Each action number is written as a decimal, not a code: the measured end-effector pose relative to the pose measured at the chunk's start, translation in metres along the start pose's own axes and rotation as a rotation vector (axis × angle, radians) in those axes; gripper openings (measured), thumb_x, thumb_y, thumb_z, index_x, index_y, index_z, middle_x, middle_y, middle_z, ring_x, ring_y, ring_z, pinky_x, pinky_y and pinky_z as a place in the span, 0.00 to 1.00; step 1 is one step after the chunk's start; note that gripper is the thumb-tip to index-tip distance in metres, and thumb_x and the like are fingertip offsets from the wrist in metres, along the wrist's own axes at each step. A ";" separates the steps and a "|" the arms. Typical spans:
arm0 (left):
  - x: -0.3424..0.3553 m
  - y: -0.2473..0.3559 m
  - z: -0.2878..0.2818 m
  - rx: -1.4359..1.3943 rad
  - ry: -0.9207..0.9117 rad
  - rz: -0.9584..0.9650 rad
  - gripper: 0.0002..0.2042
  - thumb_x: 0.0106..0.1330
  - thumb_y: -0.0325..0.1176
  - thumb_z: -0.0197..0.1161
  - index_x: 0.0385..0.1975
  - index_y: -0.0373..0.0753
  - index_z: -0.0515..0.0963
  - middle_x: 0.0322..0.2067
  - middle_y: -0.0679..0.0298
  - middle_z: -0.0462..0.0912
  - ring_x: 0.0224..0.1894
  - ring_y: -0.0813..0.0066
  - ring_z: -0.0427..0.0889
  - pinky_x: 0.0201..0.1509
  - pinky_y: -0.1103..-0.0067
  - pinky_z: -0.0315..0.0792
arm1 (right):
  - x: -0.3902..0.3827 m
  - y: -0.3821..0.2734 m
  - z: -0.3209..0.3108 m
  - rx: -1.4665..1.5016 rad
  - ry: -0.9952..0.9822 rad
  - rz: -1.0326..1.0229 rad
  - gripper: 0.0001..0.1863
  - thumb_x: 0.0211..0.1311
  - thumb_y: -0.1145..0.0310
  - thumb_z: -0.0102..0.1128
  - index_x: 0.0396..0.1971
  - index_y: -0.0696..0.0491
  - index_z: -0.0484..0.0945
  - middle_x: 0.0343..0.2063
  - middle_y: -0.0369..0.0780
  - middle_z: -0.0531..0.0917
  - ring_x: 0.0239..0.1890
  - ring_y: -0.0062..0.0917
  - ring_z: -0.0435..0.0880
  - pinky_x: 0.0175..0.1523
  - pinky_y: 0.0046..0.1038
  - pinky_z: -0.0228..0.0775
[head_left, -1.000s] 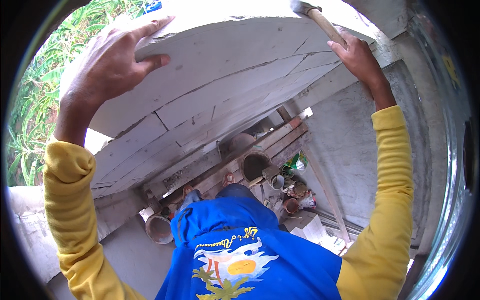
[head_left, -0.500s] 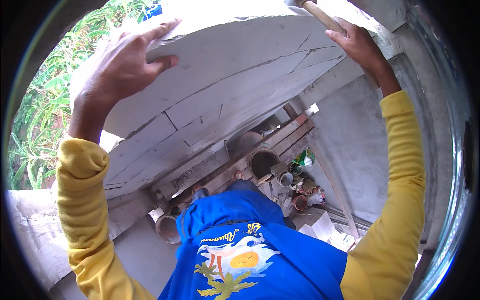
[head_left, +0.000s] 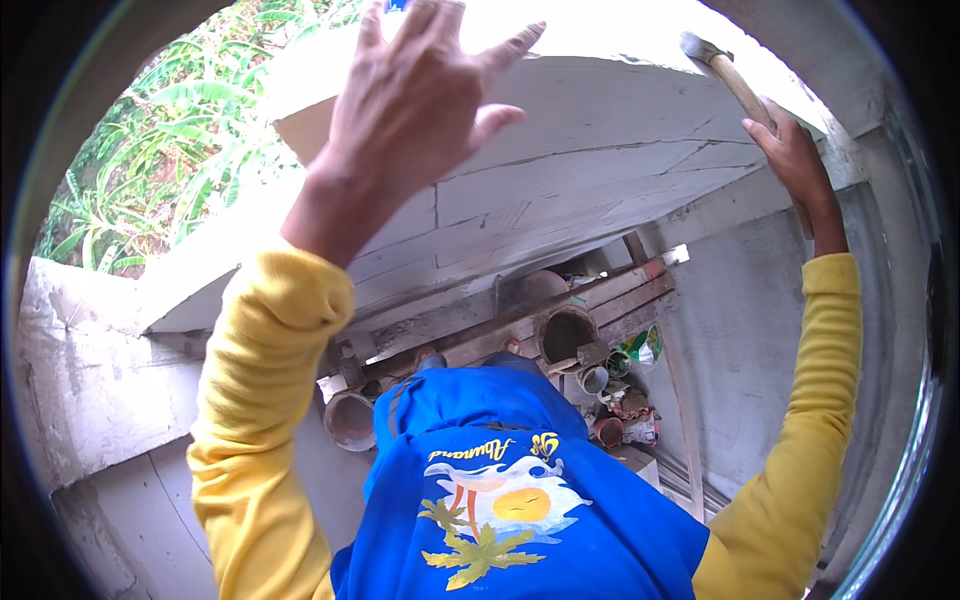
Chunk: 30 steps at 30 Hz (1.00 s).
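With fingers spread wide, my left hand (head_left: 418, 100) is over the top block of a light grey block wall (head_left: 560, 110). Whether its palm presses on the block I cannot tell. Gripped by its wooden handle in my right hand (head_left: 795, 160) is a hammer (head_left: 742, 88). Its metal head is raised at the bright top edge of the wall, toward the right end. The handle's lower end runs down along my wrist. Thin dark joints show between the blocks.
I stand on a wooden plank platform (head_left: 625, 287). Around my feet are a large round bucket (head_left: 567, 335), another bucket (head_left: 350, 420) and several small containers. A grey plastered wall (head_left: 760, 290) rises on the right. Green plants (head_left: 190, 130) grow beyond the wall at left.
My left hand has moved right along the wall top and its fingers have spread. The hammer and my right hand sit further right and lower, its head now fully visible. The view has shifted too.
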<state>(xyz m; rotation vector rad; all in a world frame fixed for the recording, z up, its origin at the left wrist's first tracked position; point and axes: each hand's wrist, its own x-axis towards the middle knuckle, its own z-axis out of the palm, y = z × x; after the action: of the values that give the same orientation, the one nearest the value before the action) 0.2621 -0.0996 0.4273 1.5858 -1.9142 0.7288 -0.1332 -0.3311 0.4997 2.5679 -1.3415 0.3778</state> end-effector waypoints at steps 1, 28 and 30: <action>-0.019 0.004 -0.005 0.012 0.141 0.072 0.28 0.65 0.46 0.74 0.66 0.54 0.79 0.50 0.58 0.87 0.55 0.57 0.84 0.58 0.61 0.77 | -0.006 -0.012 0.004 0.041 -0.003 0.050 0.31 0.73 0.55 0.63 0.67 0.60 0.73 0.52 0.59 0.85 0.57 0.52 0.85 0.61 0.43 0.76; -0.144 -0.096 -0.018 -1.032 0.112 -0.756 0.43 0.69 0.66 0.64 0.74 0.37 0.67 0.63 0.41 0.77 0.67 0.50 0.77 0.70 0.59 0.72 | -0.265 -0.238 0.129 1.224 0.036 0.606 0.28 0.71 0.70 0.63 0.67 0.65 0.69 0.31 0.38 0.81 0.25 0.18 0.78 0.30 0.23 0.72; -0.145 -0.102 -0.019 -1.003 0.055 -0.697 0.47 0.66 0.68 0.66 0.75 0.36 0.65 0.65 0.40 0.75 0.68 0.50 0.75 0.71 0.58 0.71 | -0.269 -0.243 0.138 0.992 0.051 0.475 0.28 0.70 0.69 0.65 0.64 0.67 0.72 0.37 0.45 0.84 0.33 0.28 0.84 0.40 0.30 0.77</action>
<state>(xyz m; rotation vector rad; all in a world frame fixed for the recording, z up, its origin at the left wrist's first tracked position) 0.3864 -0.0026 0.3450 1.3400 -1.1790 -0.4317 -0.0630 -0.0311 0.2641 2.8042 -2.1256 1.5057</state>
